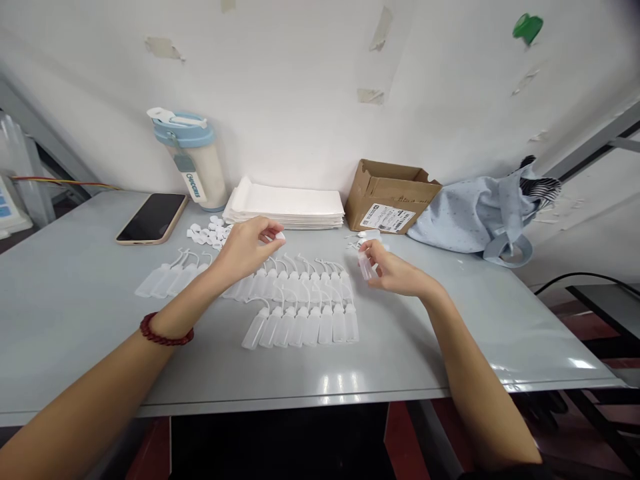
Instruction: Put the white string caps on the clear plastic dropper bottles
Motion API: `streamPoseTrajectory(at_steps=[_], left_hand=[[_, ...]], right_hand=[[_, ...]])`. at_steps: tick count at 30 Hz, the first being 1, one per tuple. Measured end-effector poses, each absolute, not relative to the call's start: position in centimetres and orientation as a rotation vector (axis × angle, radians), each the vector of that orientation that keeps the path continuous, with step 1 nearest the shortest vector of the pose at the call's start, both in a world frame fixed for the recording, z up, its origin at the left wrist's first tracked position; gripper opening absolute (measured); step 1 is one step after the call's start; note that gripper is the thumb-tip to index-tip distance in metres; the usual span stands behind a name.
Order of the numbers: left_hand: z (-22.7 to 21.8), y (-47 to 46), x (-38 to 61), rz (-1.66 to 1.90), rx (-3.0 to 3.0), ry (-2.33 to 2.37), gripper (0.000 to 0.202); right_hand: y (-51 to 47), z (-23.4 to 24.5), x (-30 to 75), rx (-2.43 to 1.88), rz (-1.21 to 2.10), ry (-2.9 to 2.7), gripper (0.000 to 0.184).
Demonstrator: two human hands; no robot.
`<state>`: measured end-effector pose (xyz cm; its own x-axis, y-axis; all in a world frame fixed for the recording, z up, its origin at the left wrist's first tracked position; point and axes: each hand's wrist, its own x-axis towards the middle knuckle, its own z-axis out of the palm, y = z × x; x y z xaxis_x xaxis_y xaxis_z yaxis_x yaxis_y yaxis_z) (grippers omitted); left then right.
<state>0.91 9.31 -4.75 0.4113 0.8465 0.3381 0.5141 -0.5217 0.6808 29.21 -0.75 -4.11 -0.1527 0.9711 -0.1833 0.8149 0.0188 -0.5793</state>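
The left hand (pixel 245 250) pinches what looks like a white cap (pixel 280 235), and the right hand (pixel 390 270) grips a small clear bottle (pixel 366 265) between its fingertips, both above translucent squeeze bottles (pixel 300 327) mid-table (pixel 75 300).

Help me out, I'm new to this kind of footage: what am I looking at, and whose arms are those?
This picture comes from a camera worn on a person's head, looking forward and down, so the bare arms are the wearer's own. The left hand, with a red beaded bracelet at the wrist, pinches a small white piece. The right hand holds a small clear plastic bottle. On the grey table lie rows of plastic bottles with thin curved tubes and a heap of small white parts. Behind them are a phone and a cardboard box.
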Motion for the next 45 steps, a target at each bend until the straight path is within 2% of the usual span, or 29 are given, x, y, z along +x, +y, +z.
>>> streamPoseTrajectory(at_steps=[3,8,11,13,15,18,21,30,45], left_hand=[[-4.5,8.5,1.2,0.883,2.001,1.069,0.027],[-4.4,6.5,2.2,0.750,1.897,0.887,0.028],[-4.4,5.3,2.9,0.729,1.879,0.793,0.030],[-4.3,4.7,3.3,0.727,1.850,0.795,0.033],[-4.3,4.3,3.5,0.729,1.810,0.817,0.031],[-4.2,4.1,3.6,0.735,1.753,0.828,0.026],[-4.2,3.9,3.6,0.741,1.730,0.819,0.026],[-4.1,3.2,3.9,0.811,1.783,0.667,0.018],[-4.2,2.3,4.2,0.793,1.798,0.575,0.011]], right_hand=[[-0.6,-4.6,29.0,-1.629,0.835,-1.928,0.052],[-0.6,-4.7,27.0,-1.361,0.922,-1.646,0.046],[-1.0,-4.3,25.3,-1.212,1.071,-1.504,0.039],[-1.3,-4.0,24.2,-1.147,1.126,-1.441,0.029],[-1.7,-3.8,23.3,-1.147,1.128,-1.388,0.023],[-2.1,-3.8,22.6,-1.232,1.032,-1.373,0.029],[-2.2,-3.9,22.3,-1.276,0.970,-1.400,0.027],[-2.4,-3.7,21.9,-1.235,1.202,-1.452,0.030],[-2.5,-4.4,21.0,-1.315,1.168,-1.585,0.036]])
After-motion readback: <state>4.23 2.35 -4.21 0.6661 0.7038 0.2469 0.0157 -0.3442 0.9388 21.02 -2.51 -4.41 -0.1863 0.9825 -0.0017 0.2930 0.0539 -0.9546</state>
